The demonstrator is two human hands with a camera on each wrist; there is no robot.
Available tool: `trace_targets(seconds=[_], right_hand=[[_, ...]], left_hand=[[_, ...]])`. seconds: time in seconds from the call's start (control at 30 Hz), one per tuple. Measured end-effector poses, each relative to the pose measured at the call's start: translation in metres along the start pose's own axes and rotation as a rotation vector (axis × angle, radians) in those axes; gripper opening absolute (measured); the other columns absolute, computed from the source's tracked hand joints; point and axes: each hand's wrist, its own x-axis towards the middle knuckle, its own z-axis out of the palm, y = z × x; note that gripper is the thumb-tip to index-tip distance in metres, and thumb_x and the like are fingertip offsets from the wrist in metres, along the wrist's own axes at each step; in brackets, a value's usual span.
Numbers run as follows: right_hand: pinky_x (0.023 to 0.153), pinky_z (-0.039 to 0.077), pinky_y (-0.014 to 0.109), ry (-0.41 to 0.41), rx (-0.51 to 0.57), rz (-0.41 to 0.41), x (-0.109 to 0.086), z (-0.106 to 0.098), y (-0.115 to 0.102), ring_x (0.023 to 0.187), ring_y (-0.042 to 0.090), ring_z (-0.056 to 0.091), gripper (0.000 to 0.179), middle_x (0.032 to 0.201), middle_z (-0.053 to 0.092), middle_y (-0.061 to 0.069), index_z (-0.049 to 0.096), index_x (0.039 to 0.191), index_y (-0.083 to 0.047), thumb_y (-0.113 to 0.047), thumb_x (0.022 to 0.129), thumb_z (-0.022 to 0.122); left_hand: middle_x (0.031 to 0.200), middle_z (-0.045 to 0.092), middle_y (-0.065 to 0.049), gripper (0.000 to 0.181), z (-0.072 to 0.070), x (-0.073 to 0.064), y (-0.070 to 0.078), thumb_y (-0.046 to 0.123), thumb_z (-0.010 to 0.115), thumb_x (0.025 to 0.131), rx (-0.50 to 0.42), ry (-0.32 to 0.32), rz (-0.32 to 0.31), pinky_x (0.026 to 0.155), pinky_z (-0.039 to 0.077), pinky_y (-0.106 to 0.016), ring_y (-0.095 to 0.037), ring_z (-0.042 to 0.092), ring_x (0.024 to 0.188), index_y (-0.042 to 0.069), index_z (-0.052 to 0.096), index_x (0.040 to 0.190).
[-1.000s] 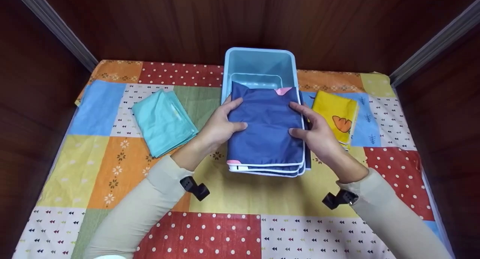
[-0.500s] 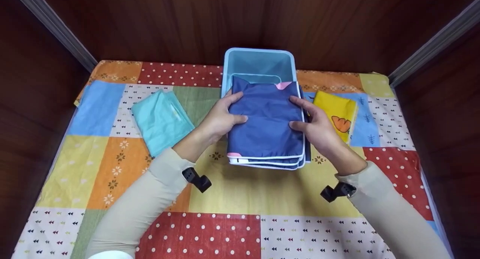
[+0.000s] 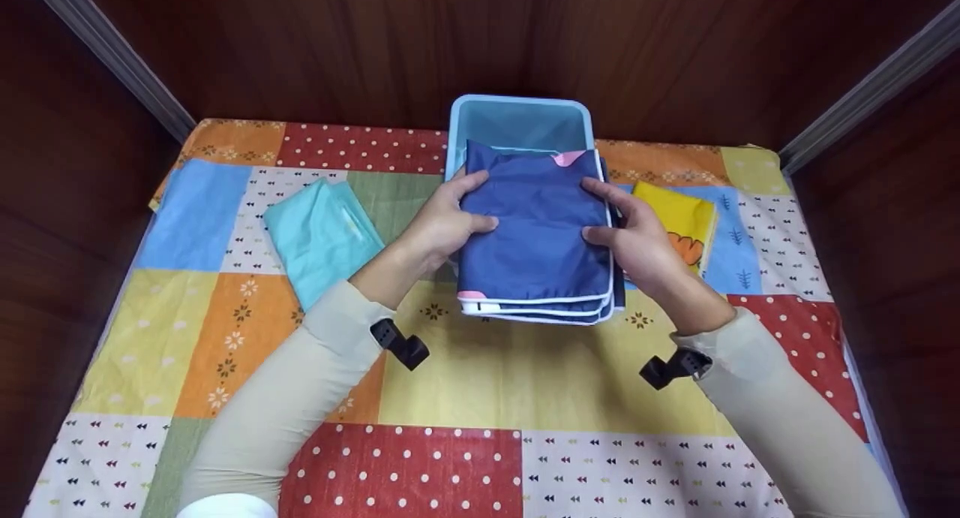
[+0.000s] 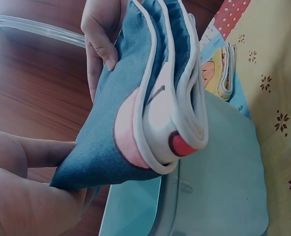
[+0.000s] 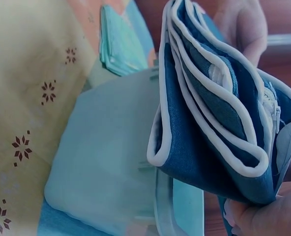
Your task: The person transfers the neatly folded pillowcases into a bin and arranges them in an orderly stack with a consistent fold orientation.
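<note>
A folded dark blue cloth with white piped edges and small pink patches is held up over the front of a light blue plastic bin. My left hand grips its left side, thumb on top. On the opposite side my right hand holds it the same way, the other fingers hidden beneath. Several layers show along the cloth's near edge. In the right wrist view, a zipper appears among the folds. The left wrist view shows a red and white printed patch at one corner.
Left of the bin lies a folded turquoise cloth. A folded yellow cloth with an orange print lies to the right. A patchwork-patterned tablecloth covers the surface, with dark wood panels behind and at both sides.
Both hands have moved the folded blue cloth away from the body, farther over the bin, covering more of its opening in the head view. The turquoise and yellow cloths have stayed put.
</note>
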Motion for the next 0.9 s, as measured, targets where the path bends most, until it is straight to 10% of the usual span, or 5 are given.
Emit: trace_targets(seconds=[0.9], right_hand=[[0.106,0.043,0.033,0.047,0.11,-0.049,0.027,-0.007,-0.024,0.135,0.026,0.039,0.066,0.162,0.029,0.015,0.039,0.158,-0.01,0.01,0.095,0.049]], left_hand=[[0.164,0.031,-0.011,0.07,-0.004,0.028,0.035,-0.011,0.062,0.092,0.118,0.046,0.023,0.118,0.033,-0.032,-0.022,0.035,0.145,0.004,0.039,0.156]])
